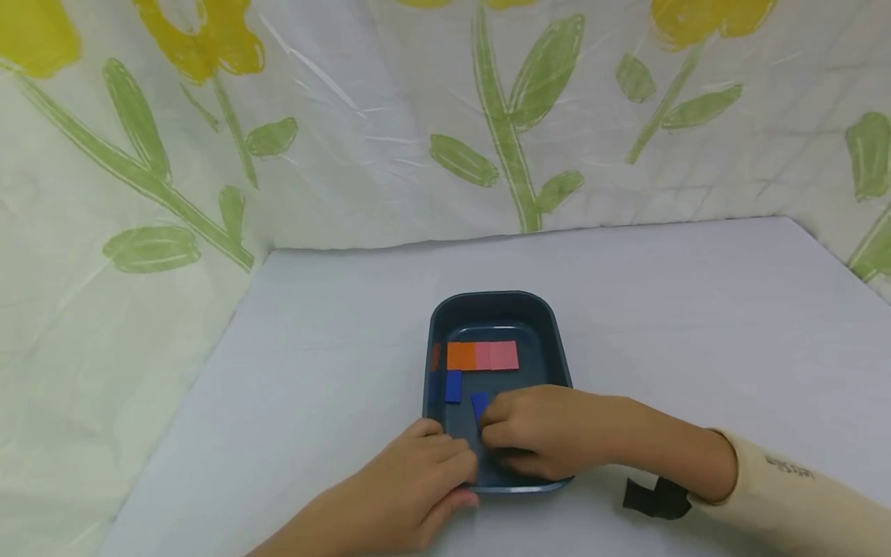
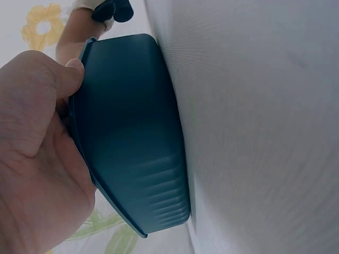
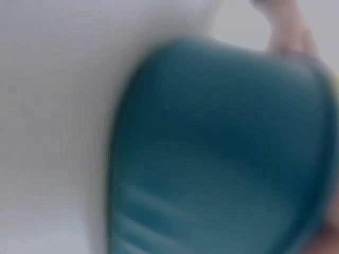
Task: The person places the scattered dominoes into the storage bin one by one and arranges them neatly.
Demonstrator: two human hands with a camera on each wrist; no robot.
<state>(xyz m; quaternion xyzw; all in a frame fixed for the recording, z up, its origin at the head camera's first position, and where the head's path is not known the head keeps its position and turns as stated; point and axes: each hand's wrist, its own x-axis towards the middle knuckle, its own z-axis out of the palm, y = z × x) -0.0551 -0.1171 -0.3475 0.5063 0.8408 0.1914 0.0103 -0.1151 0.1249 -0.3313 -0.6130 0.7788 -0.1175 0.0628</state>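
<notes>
A dark teal rectangular tray (image 1: 497, 489) with rounded corners and raised walls stands on the white surface. My left hand (image 1: 411, 483) grips its near-left rim, thumb outside and fingers over the edge; the left wrist view shows this hand (image 2: 45, 132) against the tray wall (image 2: 127, 106). Inside, my right hand (image 1: 550, 429) has curled fingers at a small, slightly tilted blue rectangle (image 1: 479, 402), whose lower part they hide. Another blue rectangle (image 1: 453, 386) lies below an orange piece (image 1: 461, 356), with pink pieces (image 1: 504, 355) beside it in a row. The right wrist view is blurred.
The white tabletop (image 1: 313, 371) extends around the tray. Behind it hangs a white sheet (image 1: 348, 155) painted with yellow flowers and green leaves. A black strap (image 1: 654, 499) hangs at the right wrist, beside a cream sleeve (image 1: 780, 487).
</notes>
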